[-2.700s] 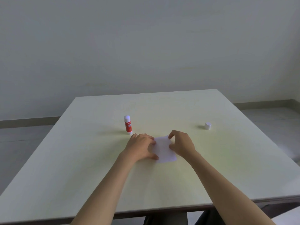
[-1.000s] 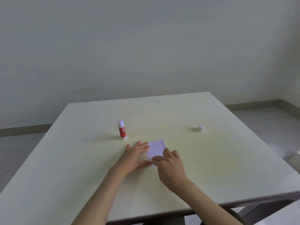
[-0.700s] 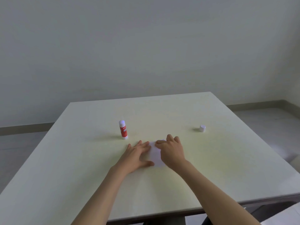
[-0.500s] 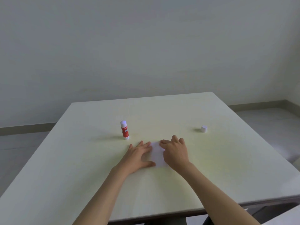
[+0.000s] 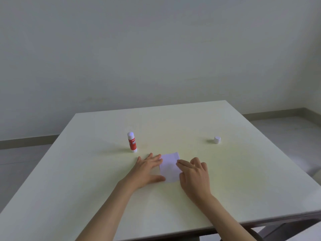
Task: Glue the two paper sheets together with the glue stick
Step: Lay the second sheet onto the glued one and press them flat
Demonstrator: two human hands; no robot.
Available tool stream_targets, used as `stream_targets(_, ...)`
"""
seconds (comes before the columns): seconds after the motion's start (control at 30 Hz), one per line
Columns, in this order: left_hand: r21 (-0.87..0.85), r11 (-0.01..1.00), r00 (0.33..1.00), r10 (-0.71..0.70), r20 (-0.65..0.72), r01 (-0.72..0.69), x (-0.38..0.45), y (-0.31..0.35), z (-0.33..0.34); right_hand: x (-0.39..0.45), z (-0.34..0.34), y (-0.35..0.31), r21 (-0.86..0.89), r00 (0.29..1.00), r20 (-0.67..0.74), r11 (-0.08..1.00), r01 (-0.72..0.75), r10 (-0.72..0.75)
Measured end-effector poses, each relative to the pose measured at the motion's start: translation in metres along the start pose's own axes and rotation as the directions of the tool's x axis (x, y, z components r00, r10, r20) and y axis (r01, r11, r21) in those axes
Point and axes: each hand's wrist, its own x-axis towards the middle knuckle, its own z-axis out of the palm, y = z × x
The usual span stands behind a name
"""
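The right hand (image 5: 194, 173) had slid back off the paper (image 5: 169, 166), both hands flat and open, pressing the sheets stuck beside the left hand (image 5: 147, 168).

The left hand (image 5: 147, 168) covers the left edge of the paper (image 5: 169, 166), and the right hand (image 5: 195, 174) hides its near right corner. Whether one sheet or two lie there cannot be told. The lettering on the glue stick (image 5: 132, 144) is too small to read. Both forearms are cut off by the bottom edge, as is the near left corner of the table (image 5: 69, 197).
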Motion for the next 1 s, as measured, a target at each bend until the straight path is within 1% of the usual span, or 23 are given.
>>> stream_targets(0.07, -0.004, 1.0, 1.0, -0.006, 0.0, 0.006, 0.001, -0.001, 0.001, -0.005, 0.003, -0.003, -0.032, 0.998, 0.005, 0.998, 0.061, -0.061)
stream_targets(0.1, -0.011, 1.0, 1.0, -0.009, 0.001, 0.009, 0.001, -0.001, 0.001, -0.005, 0.005, -0.003, -0.041, 0.997, 0.021, 0.997, 0.07, -0.069)
stream_targets(0.2, -0.024, 1.0, 1.0, -0.013, 0.003, 0.013, 0.002, -0.001, 0.0, 0.007, 0.006, -0.002, -0.085, 0.996, 0.087, 0.996, 0.031, -0.023)
stream_targets(0.3, -0.011, 1.0, 1.0, -0.017, 0.007, 0.017, 0.003, 0.001, -0.001, 0.027, 0.011, -0.001, -0.064, 0.986, 0.168, 0.998, 0.003, 0.008)
stream_targets(0.5, -0.011, 1.0, 1.0, -0.009, 0.005, 0.009, 0.002, 0.001, -0.001, 0.04, 0.014, -0.004, -0.069, 0.984, 0.174, 0.997, -0.029, 0.04)
stream_targets(0.6, -0.003, 1.0, 1.0, -0.014, 0.004, 0.014, 0.002, 0.001, -0.002, 0.026, 0.005, -0.007, -0.105, 0.993, 0.102, 0.993, -0.046, 0.057)
stream_targets(0.7, 0.0, 1.0, 1.0, -0.016, 0.0, 0.016, 0.002, 0.002, -0.002, 0.001, -0.004, -0.013, -0.158, 0.999, 0.049, 0.987, 0.011, -0.003)
stream_targets(0.87, 0.018, 1.0, 1.0, -0.014, -0.005, 0.014, 0.003, 0.001, -0.001, -0.026, -0.003, -0.023, -0.125, 0.997, -0.015, 0.99, 0.068, -0.07)
stream_targets(1.0, -0.016, 1.0, 1.0, -0.015, -0.013, 0.015, 0.002, 0.003, 0.001, -0.02, -0.001, -0.031, -0.125, 0.99, -0.032, 0.984, 0.131, -0.136)
